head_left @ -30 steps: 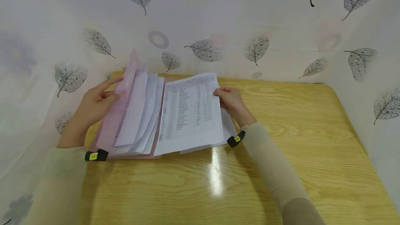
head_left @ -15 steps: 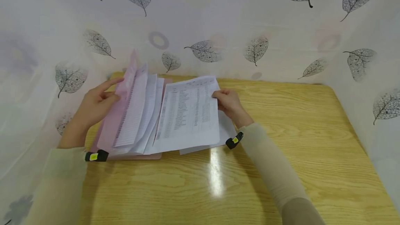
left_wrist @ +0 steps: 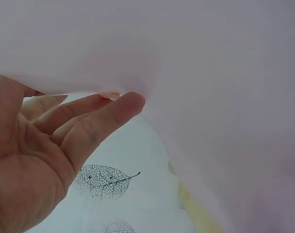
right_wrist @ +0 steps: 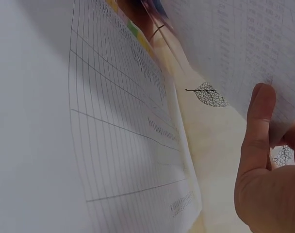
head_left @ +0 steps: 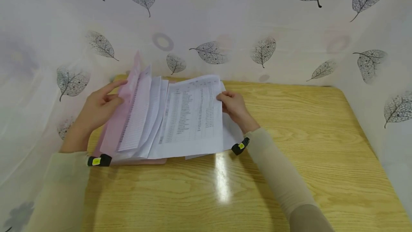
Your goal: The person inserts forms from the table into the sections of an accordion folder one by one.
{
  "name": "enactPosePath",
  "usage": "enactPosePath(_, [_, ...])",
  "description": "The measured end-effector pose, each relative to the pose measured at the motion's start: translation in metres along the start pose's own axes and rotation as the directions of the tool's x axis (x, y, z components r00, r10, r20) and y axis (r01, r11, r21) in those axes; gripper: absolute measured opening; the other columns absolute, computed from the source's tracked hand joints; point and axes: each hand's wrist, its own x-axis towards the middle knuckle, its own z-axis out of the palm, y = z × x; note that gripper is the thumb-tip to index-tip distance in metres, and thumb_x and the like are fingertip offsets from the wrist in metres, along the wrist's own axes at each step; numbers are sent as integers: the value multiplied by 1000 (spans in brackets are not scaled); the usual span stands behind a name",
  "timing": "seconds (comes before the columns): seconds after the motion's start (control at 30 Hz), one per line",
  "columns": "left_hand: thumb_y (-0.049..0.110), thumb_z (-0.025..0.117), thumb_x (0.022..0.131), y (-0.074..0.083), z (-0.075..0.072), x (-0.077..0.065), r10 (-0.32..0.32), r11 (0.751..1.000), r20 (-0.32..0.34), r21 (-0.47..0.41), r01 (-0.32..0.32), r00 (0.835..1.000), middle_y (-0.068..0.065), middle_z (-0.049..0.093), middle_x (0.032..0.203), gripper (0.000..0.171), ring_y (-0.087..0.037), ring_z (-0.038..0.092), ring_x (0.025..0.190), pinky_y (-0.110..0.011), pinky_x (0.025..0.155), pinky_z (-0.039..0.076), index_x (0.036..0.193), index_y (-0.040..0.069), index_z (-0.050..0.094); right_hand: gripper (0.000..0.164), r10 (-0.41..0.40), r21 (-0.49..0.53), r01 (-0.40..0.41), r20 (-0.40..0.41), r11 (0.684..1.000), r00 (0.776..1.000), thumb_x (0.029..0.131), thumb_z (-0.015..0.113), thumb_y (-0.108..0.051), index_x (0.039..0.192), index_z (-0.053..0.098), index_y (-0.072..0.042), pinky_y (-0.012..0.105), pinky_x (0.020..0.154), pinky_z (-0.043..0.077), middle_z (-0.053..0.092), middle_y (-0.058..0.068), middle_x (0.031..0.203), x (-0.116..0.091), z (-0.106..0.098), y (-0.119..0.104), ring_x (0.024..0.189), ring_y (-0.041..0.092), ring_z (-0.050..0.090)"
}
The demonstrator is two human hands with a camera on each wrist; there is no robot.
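Note:
On the left part of the table a pink folder [head_left: 111, 135] stands partly open, its cover raised at a steep tilt. My left hand [head_left: 96, 108] pinches the edge of that cover between thumb and fingers; the left wrist view shows the pink cover [left_wrist: 220, 97] filling most of the frame. Several white papers [head_left: 141, 117] lean inside the folder. With thumb above and fingers behind, my right hand [head_left: 237, 108] pinches the right edge of a printed sheet [head_left: 190, 117], whose left side reaches the leaning papers. Another paper [head_left: 230, 131] lies under it, partly hidden.
The wooden table [head_left: 257, 189] extends to the right and front. A pale curtain [head_left: 225, 17] with leaf prints rises close behind its back edge and along both sides. In the right wrist view a ruled table page [right_wrist: 128, 131] is close to the camera.
My right hand has shifted slightly left with the printed sheet, bringing the sheet's left edge over against the leaning papers. The left hand and folder cover have stayed in place.

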Motion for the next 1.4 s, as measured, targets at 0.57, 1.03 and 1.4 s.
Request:
enactPosePath(0.57, [16,53,105,-1,2,1,-7,1000,8,-19,7,1000,10,35,58,55,-7,42,63,-27,56,36,160,21,47,14,29,3,-29,-3,1000,1000,95,65,-8,104,69,3,22,61,56,74,0,81,-2,0,0,66,9,70])
enactPosePath(1.03, [16,55,105,0,1,1,-5,1000,0,-16,5,1000,9,40,59,55,-2,49,74,-25,60,38,159,21,49,8,60,33,-58,-59,998,996,94,66,-8,98,68,-2,22,60,57,72,0,79,-2,-2,5,66,9,69])
enactPosePath(1.4, [18,55,106,3,1,0,-24,1000,-4,-14,23,1000,13,50,67,54,-4,49,70,-26,60,40,159,28,50,15,28,-35,-29,-24,999,999,93,66,-8,104,69,2,23,60,58,72,2,81,-3,0,4,65,10,70])
